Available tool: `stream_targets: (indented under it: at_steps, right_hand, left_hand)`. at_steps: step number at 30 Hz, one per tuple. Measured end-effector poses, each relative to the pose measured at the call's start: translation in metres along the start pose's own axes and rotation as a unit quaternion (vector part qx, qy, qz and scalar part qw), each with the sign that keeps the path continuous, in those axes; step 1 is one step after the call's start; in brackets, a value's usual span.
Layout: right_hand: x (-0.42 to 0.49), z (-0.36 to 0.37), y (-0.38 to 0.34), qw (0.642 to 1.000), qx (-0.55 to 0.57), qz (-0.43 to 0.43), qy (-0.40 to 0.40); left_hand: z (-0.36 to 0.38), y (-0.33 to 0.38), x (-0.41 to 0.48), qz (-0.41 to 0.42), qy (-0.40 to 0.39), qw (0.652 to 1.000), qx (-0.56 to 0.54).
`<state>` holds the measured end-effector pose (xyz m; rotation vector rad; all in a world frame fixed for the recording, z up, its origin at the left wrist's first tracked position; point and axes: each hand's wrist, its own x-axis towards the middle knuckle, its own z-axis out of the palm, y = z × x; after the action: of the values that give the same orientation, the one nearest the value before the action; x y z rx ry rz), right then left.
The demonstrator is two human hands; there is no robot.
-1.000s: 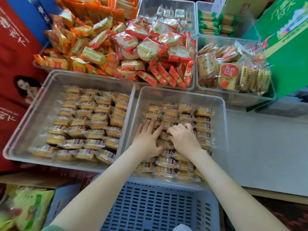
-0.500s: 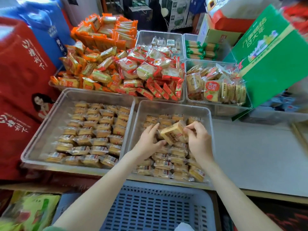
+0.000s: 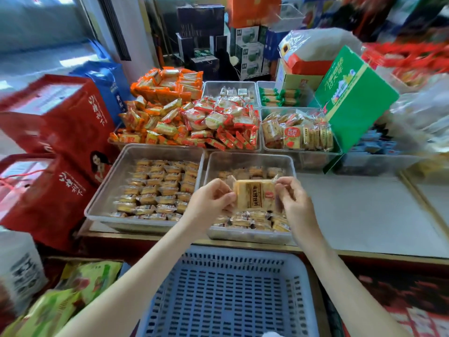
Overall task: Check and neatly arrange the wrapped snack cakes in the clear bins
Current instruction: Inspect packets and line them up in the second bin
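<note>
One wrapped snack cake (image 3: 254, 196) is held up over the right clear bin (image 3: 250, 159), printed face toward the camera, long axis upright. The left hand (image 3: 211, 200) and right hand (image 3: 292, 197) pinch its wrapper's side edges. Half a second ago it sat lower and tilted, just above the packed cakes (image 3: 252, 221).

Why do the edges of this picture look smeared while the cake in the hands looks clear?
Head view: the wrapped snack cake between the left hand and right hand is fairly sharp; the red bags and the right edge streak with motion blur, and the wide lens bends the borders.
</note>
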<state>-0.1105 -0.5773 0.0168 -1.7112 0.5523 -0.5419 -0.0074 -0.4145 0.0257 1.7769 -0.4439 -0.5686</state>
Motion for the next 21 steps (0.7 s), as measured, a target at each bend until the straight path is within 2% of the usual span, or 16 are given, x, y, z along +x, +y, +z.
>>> stream_targets:
  at_steps: [4,9,17,19,21]
  right_hand:
    - [-0.024,-0.003,-0.007,1.0,0.018,-0.014,0.017]
    - [-0.047,-0.01,-0.018,0.993,0.116,0.013,0.015]
    - [-0.061,-0.019,-0.033,0.97,0.232,0.065,-0.017]
    - [-0.063,-0.02,-0.036,0.97,0.235,0.061,-0.027]
    - [-0.066,-0.02,-0.039,0.977,0.209,0.041,-0.025]
  left_hand:
    - [0.001,0.007,-0.03,0.036,-0.019,0.999,-0.011]
    - [0.003,0.012,-0.058,0.078,-0.059,0.995,-0.025]
    - [-0.002,0.02,-0.089,0.088,-0.127,0.986,-0.06]
    - [-0.004,0.021,-0.094,0.083,-0.125,0.987,-0.052]
    - [-0.004,0.022,-0.098,0.077,-0.083,0.994,0.012]
